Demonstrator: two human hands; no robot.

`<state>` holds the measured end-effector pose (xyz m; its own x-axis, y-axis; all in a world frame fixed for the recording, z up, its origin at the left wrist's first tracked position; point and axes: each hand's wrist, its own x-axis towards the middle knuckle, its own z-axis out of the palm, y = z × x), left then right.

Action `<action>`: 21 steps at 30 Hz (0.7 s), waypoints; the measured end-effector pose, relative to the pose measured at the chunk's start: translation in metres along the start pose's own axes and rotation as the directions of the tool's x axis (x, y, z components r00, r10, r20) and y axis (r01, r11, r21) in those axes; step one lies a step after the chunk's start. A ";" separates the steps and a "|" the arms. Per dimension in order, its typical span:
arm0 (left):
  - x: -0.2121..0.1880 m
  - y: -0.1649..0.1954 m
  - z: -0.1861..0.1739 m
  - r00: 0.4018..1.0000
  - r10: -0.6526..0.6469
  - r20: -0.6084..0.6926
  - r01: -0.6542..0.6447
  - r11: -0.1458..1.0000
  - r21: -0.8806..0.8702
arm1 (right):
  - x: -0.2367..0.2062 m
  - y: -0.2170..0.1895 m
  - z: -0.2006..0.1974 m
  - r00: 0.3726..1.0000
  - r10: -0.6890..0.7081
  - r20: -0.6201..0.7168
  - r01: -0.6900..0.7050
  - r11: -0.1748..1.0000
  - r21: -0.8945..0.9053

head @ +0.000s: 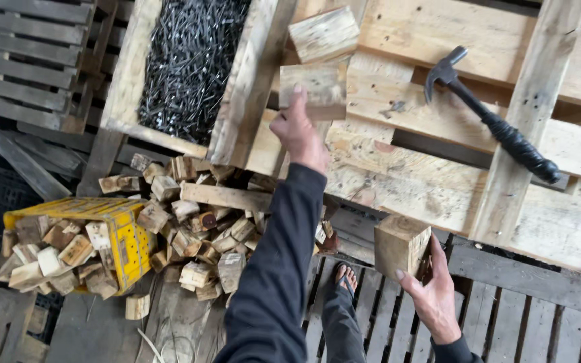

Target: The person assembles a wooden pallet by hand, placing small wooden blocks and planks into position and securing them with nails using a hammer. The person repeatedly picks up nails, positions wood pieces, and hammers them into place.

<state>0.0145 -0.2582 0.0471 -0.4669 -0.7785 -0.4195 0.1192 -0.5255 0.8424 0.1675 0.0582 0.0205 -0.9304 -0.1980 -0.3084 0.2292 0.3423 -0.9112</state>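
Left hand [298, 131] with grip on pallet block [313, 86], fingertips hidden; right hand [432, 289] clamped around wooden block [400, 245].

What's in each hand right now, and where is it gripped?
Right hand grips a wooden block by its lower side. Left hand holds a flatter wood block at its bottom edge.

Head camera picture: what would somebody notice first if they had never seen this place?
Probably the two hands with wood blocks: the left hand reaches up to a flat block on the pallet, and the right hand grips a chunky block at lower right. Next, the wooden box of dark nails at top, the black hammer lying on the pallet at right, and the heap of wood offcuts beside a tipped yellow crate at left.
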 end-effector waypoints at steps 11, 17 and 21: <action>0.048 -0.043 0.004 0.996 0.049 0.075 -0.051 0.998 0.023 | 0.015 0.032 -0.037 0.983 0.178 0.040 -0.175 0.982 -0.068; 0.046 -0.034 0.009 0.984 -0.177 0.017 0.164 0.944 0.287 | 0.023 0.035 -0.044 0.982 0.178 0.064 -0.171 0.980 -0.104; 0.043 -0.032 0.024 0.995 0.006 -0.098 0.035 0.910 0.413 | 0.029 0.033 -0.042 0.981 0.175 0.083 -0.170 0.983 -0.065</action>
<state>-0.0306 -0.2660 0.0101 -0.3782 -0.8117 -0.4451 -0.2698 -0.3633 0.8917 0.1362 0.1029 -0.0071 -0.8489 -0.2110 -0.4846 0.3647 0.4298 -0.8260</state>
